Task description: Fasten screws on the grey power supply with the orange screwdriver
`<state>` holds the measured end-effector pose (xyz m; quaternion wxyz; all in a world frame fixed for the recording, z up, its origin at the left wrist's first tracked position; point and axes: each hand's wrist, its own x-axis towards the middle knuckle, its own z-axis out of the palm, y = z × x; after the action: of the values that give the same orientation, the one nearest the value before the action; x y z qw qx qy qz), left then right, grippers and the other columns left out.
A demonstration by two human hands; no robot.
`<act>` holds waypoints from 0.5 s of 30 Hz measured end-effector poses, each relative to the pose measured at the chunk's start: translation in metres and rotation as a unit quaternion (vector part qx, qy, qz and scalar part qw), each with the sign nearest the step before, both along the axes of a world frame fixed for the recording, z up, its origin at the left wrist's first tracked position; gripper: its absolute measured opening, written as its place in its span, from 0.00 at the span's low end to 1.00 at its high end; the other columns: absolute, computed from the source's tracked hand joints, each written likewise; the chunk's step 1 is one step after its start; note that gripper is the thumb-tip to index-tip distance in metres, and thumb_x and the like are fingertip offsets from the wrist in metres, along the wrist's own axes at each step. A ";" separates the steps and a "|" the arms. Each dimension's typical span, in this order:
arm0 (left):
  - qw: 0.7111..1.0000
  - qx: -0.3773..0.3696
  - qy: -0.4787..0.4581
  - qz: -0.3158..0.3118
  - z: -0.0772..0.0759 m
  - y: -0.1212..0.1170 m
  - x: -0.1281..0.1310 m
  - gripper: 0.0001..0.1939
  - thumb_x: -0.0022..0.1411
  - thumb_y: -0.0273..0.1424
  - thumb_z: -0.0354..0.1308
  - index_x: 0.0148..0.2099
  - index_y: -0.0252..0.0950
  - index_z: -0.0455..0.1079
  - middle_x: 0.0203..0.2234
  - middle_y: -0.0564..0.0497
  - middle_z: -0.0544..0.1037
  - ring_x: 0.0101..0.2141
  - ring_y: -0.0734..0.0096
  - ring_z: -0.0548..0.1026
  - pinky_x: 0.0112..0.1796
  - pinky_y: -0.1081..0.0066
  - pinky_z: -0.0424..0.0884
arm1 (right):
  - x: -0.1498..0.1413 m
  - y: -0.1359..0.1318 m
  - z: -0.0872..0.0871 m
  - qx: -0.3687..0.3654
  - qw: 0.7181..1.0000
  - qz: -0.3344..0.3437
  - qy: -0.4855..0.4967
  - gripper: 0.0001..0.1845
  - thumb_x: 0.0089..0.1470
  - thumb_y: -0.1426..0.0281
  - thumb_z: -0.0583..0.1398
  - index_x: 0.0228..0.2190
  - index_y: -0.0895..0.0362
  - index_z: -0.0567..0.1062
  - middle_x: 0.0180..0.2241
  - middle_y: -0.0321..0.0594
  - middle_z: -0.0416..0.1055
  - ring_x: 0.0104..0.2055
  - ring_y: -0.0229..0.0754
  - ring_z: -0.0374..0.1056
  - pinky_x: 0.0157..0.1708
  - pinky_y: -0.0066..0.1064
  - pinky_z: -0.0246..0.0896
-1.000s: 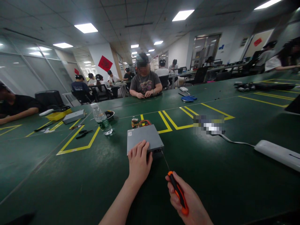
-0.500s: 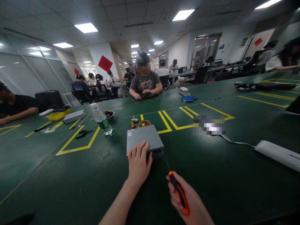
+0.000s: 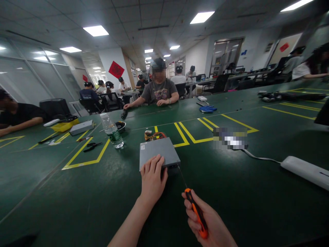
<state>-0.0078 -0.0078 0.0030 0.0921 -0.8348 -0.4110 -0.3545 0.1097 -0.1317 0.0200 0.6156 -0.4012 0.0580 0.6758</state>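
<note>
Currently, in the head view, a grey metal box (image 3: pixel 159 151) is seen flat on the green surface (image 3: pixel 97 206), just ahead of both hands. Its top and near edge are covered by the left hand (image 3: pixel 153 176); that grip is unclenched, fingers laid on the lid, thumb down at the near side. An orange-and-black screwdriver (image 3: pixel 196 213) is grasped by the handle in the right hand (image 3: pixel 205 216), shaft slanted to the box's near right corner; exact tip contact can't be made out. Bundled cables (image 3: pixel 155 136) are placed at the box's far side. A water bottle (image 3: pixel 113 132) is stood upright to the left, near a bowl (image 3: pixel 120 127), with black pliers (image 3: pixel 92 146) farther left. Blue gloves (image 3: pixel 207 109) are left beyond, rightward. A dark object (image 3: pixel 124 114) is touched by a person (image 3: pixel 159 91) opposite.
</note>
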 end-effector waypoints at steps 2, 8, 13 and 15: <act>1.000 -0.001 -0.001 0.000 0.000 0.000 0.000 0.17 0.61 0.30 0.52 0.52 0.40 0.64 0.51 0.47 0.70 0.50 0.60 0.65 0.48 0.61 0.58 | 0.001 -0.001 0.001 0.002 1.000 0.015 -0.020 0.18 0.62 0.67 0.49 0.26 0.64 0.69 0.16 0.33 0.60 0.10 0.24 0.47 0.08 0.15 0.39; 1.000 0.002 -0.005 0.000 0.000 0.000 0.000 0.17 0.60 0.30 0.53 0.52 0.40 0.65 0.50 0.47 0.70 0.50 0.60 0.66 0.47 0.61 0.58 | 0.006 -0.003 0.001 0.001 1.000 0.000 0.013 0.15 0.61 0.69 0.51 0.27 0.64 0.69 0.17 0.33 0.60 0.11 0.24 0.50 0.09 0.14 0.42; 1.000 0.005 -0.004 0.000 0.001 -0.001 0.000 0.16 0.60 0.30 0.53 0.51 0.40 0.65 0.50 0.47 0.70 0.50 0.61 0.66 0.47 0.61 0.58 | 0.001 0.000 -0.002 0.010 0.999 -0.001 0.034 0.18 0.63 0.67 0.47 0.27 0.64 0.70 0.17 0.34 0.61 0.11 0.24 0.48 0.08 0.15 0.41; 1.000 0.002 -0.005 -0.001 0.001 -0.001 0.000 0.16 0.60 0.30 0.52 0.51 0.40 0.65 0.50 0.47 0.70 0.50 0.61 0.65 0.48 0.61 0.58 | 0.000 0.000 -0.003 0.013 1.000 0.010 -0.014 0.18 0.62 0.67 0.50 0.25 0.63 0.69 0.16 0.34 0.61 0.10 0.23 0.46 0.08 0.14 0.38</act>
<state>-0.0076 -0.0083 0.0041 0.0915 -0.8333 -0.4095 -0.3598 0.1095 -0.1319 0.0171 0.6151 -0.4028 0.0370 0.6768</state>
